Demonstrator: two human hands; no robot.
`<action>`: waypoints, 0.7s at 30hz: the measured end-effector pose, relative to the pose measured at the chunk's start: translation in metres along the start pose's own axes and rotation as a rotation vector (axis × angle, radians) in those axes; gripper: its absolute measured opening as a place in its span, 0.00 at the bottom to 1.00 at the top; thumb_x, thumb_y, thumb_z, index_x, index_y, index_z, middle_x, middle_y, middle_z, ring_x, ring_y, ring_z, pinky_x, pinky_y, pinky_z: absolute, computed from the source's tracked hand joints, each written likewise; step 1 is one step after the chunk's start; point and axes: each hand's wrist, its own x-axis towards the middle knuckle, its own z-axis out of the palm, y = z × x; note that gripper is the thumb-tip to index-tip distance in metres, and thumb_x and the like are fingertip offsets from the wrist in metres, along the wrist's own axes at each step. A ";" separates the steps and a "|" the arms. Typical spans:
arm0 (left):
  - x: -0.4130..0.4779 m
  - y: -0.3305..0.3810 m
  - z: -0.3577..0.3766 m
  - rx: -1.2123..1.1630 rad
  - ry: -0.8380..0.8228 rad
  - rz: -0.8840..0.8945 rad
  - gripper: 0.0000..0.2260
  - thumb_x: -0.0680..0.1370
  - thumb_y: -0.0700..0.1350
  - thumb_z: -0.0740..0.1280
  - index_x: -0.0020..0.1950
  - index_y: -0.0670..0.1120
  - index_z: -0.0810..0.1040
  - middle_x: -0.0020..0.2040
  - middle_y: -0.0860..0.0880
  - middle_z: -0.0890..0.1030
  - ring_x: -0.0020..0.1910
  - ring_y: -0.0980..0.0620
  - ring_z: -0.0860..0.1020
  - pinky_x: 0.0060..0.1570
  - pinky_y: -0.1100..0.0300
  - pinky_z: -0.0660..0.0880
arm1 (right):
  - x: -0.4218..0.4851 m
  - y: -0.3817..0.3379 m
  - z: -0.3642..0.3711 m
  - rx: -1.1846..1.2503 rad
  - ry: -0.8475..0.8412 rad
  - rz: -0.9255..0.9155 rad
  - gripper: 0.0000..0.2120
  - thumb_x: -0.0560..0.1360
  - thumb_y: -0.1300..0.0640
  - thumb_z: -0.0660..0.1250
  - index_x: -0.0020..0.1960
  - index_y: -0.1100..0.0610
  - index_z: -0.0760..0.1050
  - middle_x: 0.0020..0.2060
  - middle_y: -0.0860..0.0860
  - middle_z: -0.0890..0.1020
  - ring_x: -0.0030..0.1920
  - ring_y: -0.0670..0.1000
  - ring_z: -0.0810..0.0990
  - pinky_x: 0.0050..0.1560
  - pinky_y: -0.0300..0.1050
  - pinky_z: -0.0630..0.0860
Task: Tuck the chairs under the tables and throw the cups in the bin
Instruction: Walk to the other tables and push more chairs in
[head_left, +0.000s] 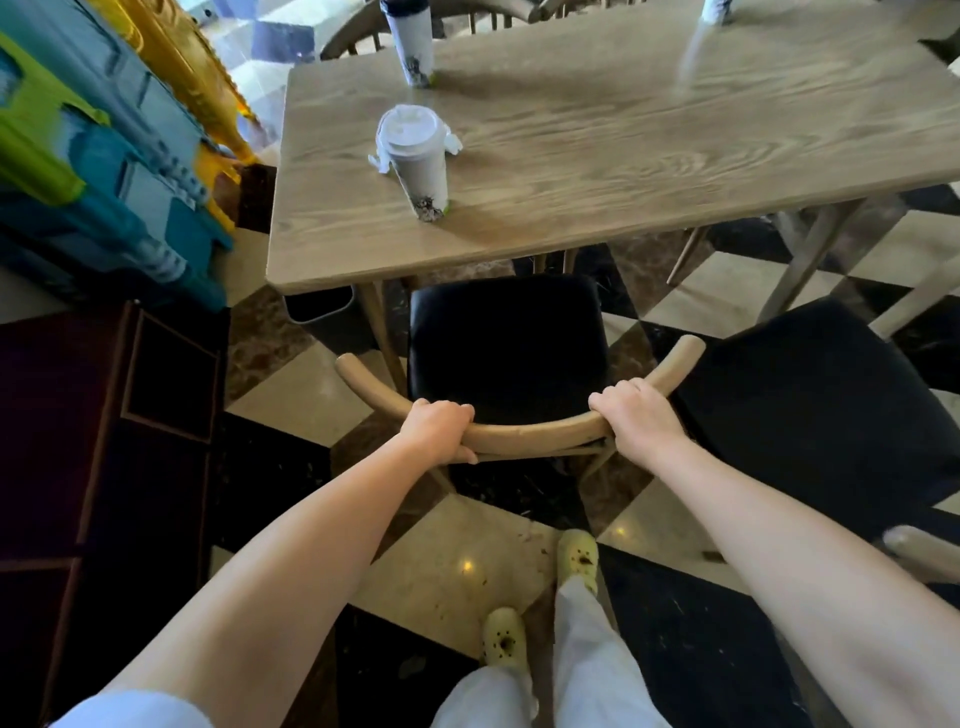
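A wooden chair (506, 332) with a black seat and a curved backrest stands at the near edge of the wooden table (649, 135), its seat front just under the tabletop. My left hand (439, 431) grips the backrest left of centre. My right hand (636, 415) grips it on the right. A lidded white paper cup (418, 161) with a crumpled napkin beside it stands on the table's near left. A second cup (413, 44) stands at the far left edge, and part of a third (714, 10) shows at the top right.
Another black-seated chair (815, 400) stands right of mine, pulled out from the table. Colourful plastic play blocks (98, 150) and a dark wooden cabinet (104, 441) line the left side. More chairs (358, 36) sit beyond the table. The floor is checkered tile.
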 end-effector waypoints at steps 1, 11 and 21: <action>0.005 -0.001 -0.002 0.006 0.002 -0.006 0.20 0.73 0.57 0.69 0.59 0.47 0.73 0.52 0.49 0.81 0.52 0.47 0.79 0.60 0.51 0.69 | 0.007 0.003 -0.002 -0.003 -0.002 -0.009 0.12 0.72 0.67 0.66 0.52 0.55 0.74 0.49 0.52 0.80 0.53 0.55 0.77 0.59 0.46 0.70; 0.069 -0.015 -0.033 -0.071 0.057 -0.079 0.19 0.73 0.56 0.69 0.58 0.47 0.73 0.52 0.49 0.81 0.53 0.48 0.79 0.59 0.52 0.69 | 0.096 0.055 -0.022 -0.034 -0.036 -0.144 0.13 0.71 0.68 0.65 0.52 0.55 0.74 0.49 0.53 0.80 0.53 0.56 0.76 0.62 0.49 0.68; 0.091 -0.038 -0.023 -0.066 -0.009 -0.146 0.22 0.68 0.61 0.72 0.56 0.53 0.73 0.51 0.53 0.79 0.53 0.50 0.76 0.56 0.53 0.68 | 0.121 0.066 -0.001 -0.045 -0.034 -0.303 0.18 0.71 0.69 0.63 0.58 0.55 0.72 0.50 0.53 0.79 0.53 0.57 0.76 0.61 0.50 0.68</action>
